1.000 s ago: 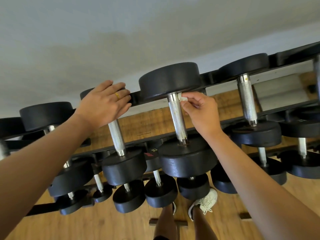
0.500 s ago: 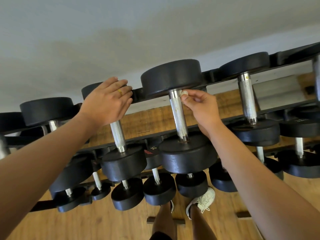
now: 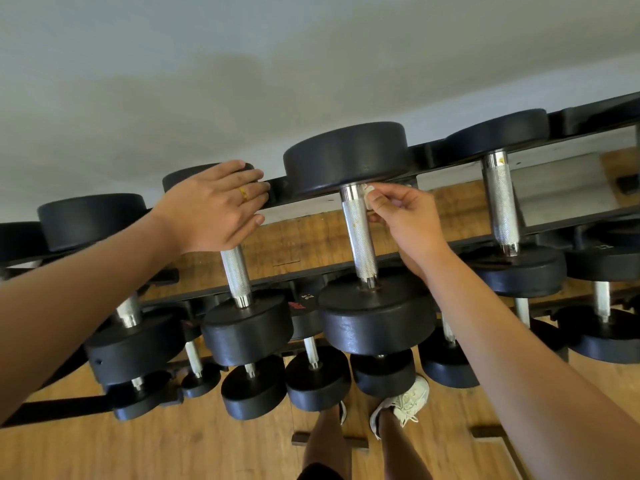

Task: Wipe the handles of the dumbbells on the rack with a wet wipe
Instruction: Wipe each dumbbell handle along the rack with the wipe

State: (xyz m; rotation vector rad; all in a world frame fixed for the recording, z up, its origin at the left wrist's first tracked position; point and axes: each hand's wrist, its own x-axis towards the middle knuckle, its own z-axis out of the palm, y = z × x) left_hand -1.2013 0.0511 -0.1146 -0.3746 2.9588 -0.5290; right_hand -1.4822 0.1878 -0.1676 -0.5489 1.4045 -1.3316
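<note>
Black dumbbells with knurled silver handles lie across a black rack [image 3: 446, 147]. My right hand [image 3: 403, 216] pinches a small white wet wipe [image 3: 367, 192] against the top of the handle [image 3: 358, 240] of the large centre dumbbell, just under its far weight [image 3: 346, 157]. My left hand [image 3: 214, 211], with a gold ring, rests flat with fingers together on the far end of the neighbouring dumbbell, covering the upper part of its handle [image 3: 236, 273]. It holds nothing. Another dumbbell handle [image 3: 500, 202] stands free to the right.
Lower rack tiers hold several smaller dumbbells [image 3: 317, 375]. A pale wall [image 3: 242, 64] runs behind the rack. The floor [image 3: 138, 452] is wooden, and my legs and white shoes [image 3: 405, 400] stand close to the rack's feet.
My right hand has crept up the centre handle with the wipe, to just under the far weight. My left hand has stayed on its dumbbell. The view has shifted slightly.
</note>
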